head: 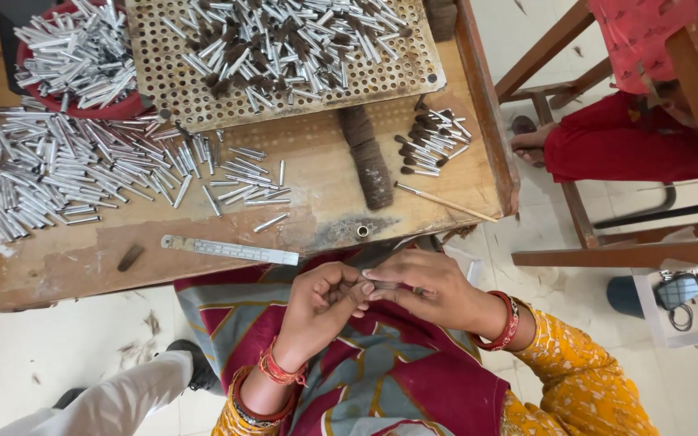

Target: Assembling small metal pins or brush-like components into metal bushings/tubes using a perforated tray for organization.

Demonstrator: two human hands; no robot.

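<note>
Over a lap covered in red, blue and grey patterned cloth (381, 379), two hands meet. The left hand (321, 303) has its fingers curled in, and its fingertips touch the fingertips of the right hand (426, 291). Both hands pinch one small thin thing (372, 284) between them, just below the near edge of the wooden bench (317, 161). It is too small and too hidden to tell what it is. Each wrist wears red bangles.

On the bench, near the edge, lies a flat metal ruler (229, 249). Just beside its right end, a bit farther up, sits a small metal ring (362, 232). A small dark brown bit (130, 257) lies left of the ruler.

A big heap of short shiny metal tubes (66, 169) covers the left part of the bench. More of these tubes fill a red round bowl (115, 106) at the far left. A tan board full of little holes (284, 89) rests at the far side, and many tubes with dark brown tips lie on it.

A long dark brown bundle of hair (369, 157) lies in the middle. To its right is a small pile of tubes with dark tips (431, 141). A thin wooden brush stick (446, 202) lies near the right edge.

Another person in red clothes (624, 137) sits on a wooden seat to the right, well apart from the hands.
</note>
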